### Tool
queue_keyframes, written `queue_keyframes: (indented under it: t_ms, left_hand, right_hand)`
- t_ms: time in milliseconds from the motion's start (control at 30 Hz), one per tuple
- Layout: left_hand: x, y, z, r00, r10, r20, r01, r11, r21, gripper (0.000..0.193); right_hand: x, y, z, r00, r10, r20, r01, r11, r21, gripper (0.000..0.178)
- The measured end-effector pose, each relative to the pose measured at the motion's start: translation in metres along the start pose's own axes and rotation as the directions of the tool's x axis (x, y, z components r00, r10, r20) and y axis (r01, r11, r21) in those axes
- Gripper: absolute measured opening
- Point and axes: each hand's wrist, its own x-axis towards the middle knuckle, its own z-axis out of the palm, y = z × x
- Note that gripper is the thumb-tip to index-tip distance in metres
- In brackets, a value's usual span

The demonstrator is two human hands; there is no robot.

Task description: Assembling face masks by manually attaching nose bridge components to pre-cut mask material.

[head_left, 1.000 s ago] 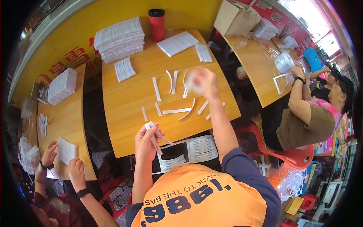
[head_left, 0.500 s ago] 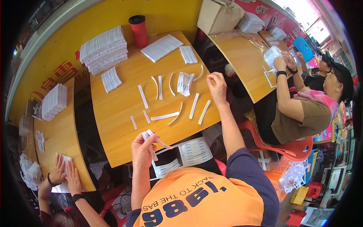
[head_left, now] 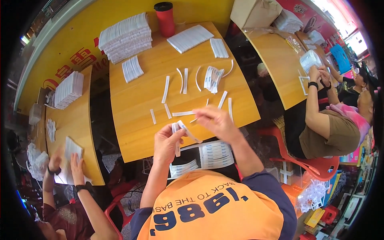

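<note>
My left hand [head_left: 165, 145] is closed on a few narrow white paper strips [head_left: 190, 133] with blue print, held above the near table edge. My right hand [head_left: 219, 123] hovers just right of them, smeared by motion, so whether its curled fingers hold anything is unclear. Single white strips lie scattered on the wooden table, among them one long strip [head_left: 165, 89] and one flat strip [head_left: 182, 114] partly behind my right hand. A fanned bunch of printed strips [head_left: 213, 79] lies farther back. On my lap rest printed strip sheets [head_left: 216, 155] and a smaller fan of strips [head_left: 183, 169].
A tall stack of white bundles [head_left: 126, 38], a small stack [head_left: 132, 69], a flat bundle [head_left: 190, 38] and a red tumbler [head_left: 165, 20] stand at the table's back. Co-workers sit at tables left and right, with a red stool [head_left: 296, 154] at right.
My right hand has come from the table's right side down and left, toward my left hand. The left hand still holds its strips. The view has shifted.
</note>
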Motion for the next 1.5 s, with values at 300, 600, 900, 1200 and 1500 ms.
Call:
queue_keyframes:
  t_ms: [300, 600, 900, 1200, 1500]
  left_hand:
    - [-0.009, -0.002, 0.012, 1.000, 0.006, -0.013, -0.006, 1.000, -0.016, 0.018]
    - [0.007, 0.019, -0.060, 0.964, 0.166, -0.207, -0.171, 0.985, -0.004, 0.022]
    - [0.001, -0.002, -0.019, 0.983, -0.176, 0.055, 0.183, 0.904, -0.387, 0.032]
    - [0.007, -0.014, 0.010, 0.998, -0.058, 0.016, 0.060, 0.963, -0.264, 0.025]
    - [0.025, -0.002, -0.058, 0.646, 0.733, -0.214, -0.451, 0.592, 0.668, 0.021]
  right_hand:
    - [-0.021, -0.010, 0.030, 0.913, 0.368, 0.175, -0.394, 0.907, 0.151, 0.020]
    - [-0.028, 0.031, -0.082, 0.880, 0.475, 0.020, -0.427, 0.770, 0.474, 0.006]
    - [0.043, 0.122, -0.111, 0.854, 0.034, -0.520, -0.421, 0.632, -0.651, 0.027]
    - [-0.020, -0.026, 0.046, 0.987, 0.160, 0.002, -0.158, 0.973, -0.171, 0.021]
    - [-0.055, -0.028, -0.029, 0.945, 0.090, 0.315, -0.279, 0.726, 0.629, 0.012]
